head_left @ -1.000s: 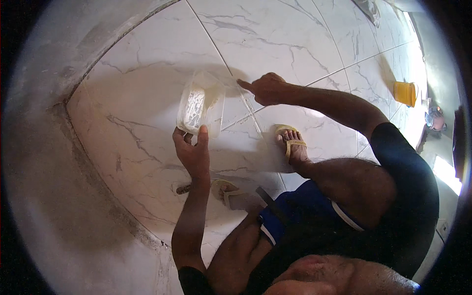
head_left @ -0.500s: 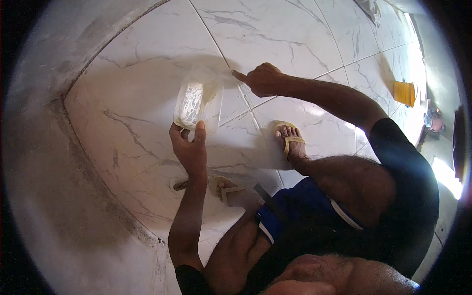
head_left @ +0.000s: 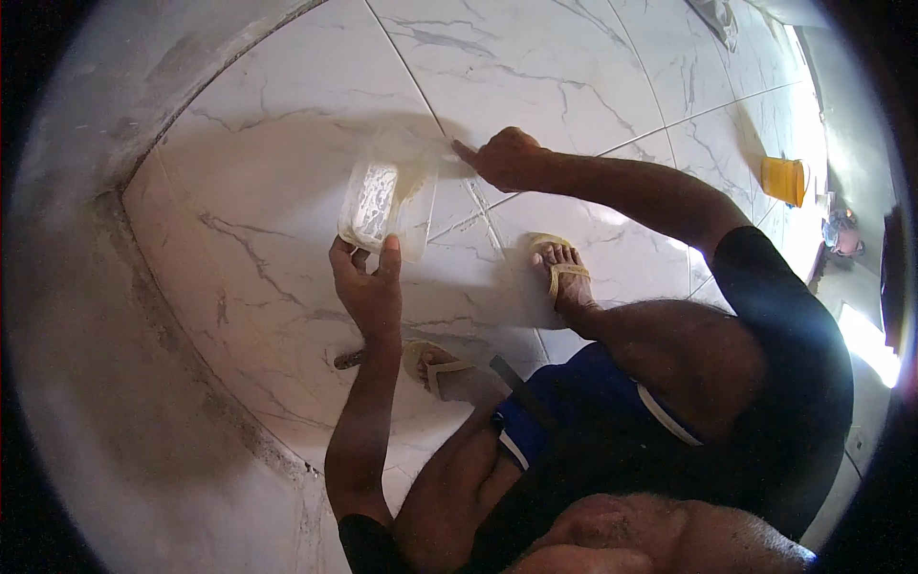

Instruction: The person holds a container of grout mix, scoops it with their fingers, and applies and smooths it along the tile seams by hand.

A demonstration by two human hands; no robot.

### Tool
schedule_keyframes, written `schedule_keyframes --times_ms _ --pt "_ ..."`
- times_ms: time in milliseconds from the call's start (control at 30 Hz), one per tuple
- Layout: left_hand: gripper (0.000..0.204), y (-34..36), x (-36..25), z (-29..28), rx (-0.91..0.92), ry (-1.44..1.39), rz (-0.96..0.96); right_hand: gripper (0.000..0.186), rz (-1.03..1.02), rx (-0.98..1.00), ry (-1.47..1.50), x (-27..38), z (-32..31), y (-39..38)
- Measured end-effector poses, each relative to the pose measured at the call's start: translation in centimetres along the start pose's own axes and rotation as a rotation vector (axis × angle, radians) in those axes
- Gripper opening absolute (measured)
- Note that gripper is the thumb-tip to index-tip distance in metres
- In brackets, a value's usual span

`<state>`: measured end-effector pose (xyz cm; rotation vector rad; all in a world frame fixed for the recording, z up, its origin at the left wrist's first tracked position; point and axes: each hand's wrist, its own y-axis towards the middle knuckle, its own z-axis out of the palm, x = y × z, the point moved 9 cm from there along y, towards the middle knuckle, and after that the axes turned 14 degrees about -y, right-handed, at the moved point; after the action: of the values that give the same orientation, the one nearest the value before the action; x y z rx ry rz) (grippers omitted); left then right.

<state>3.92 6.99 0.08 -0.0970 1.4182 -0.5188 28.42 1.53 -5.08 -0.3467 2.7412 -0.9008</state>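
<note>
In my left hand (head_left: 373, 295) is a clear plastic tub (head_left: 376, 201), gripped at its near edge with the thumb on the rim. It is tilted over the floor, and a pale wet paste or residue coats its inside. Just right of the tub is my right hand (head_left: 512, 159). Its index finger is stretched out along the joint (head_left: 406, 67) between white marbled tiles, while the other fingers curl in. I see nothing held in it. Whether the fingertip touches the floor is hard to tell.
Grey rough walls (head_left: 115, 383) bound the floor on the left. A dark stub-like object (head_left: 350, 360) lies by my left forearm, near my sandalled foot (head_left: 435, 368). A yellow container (head_left: 783, 181) stands far right, and a grey cloth or bag (head_left: 715, 21) lies at the top right.
My right hand has shifted slightly downward along the joint. The tub in my left hand has barely moved.
</note>
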Motion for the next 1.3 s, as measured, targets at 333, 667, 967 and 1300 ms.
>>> schedule_keyframes --times_ms 333,667,967,1300 --pt "0.058 -0.2 -0.4 0.3 0.002 0.006 -0.032 0.065 -0.013 0.019 -0.071 0.7 0.1 -0.5" --pt "0.060 -0.2 -0.1 0.1 -0.004 0.007 -0.053 0.070 0.042 -0.018 -0.003 -0.3 -0.1 -0.6" --pt "0.056 -0.3 0.0 -1.2 -0.040 -0.012 -0.003 0.057 0.004 -0.302 -0.240 -3.4 -0.3 -0.9" --pt "0.055 -0.5 0.9 -2.4 -0.089 -0.018 -0.034 0.070 -0.115 -0.289 -0.115 -3.9 0.1 0.0"
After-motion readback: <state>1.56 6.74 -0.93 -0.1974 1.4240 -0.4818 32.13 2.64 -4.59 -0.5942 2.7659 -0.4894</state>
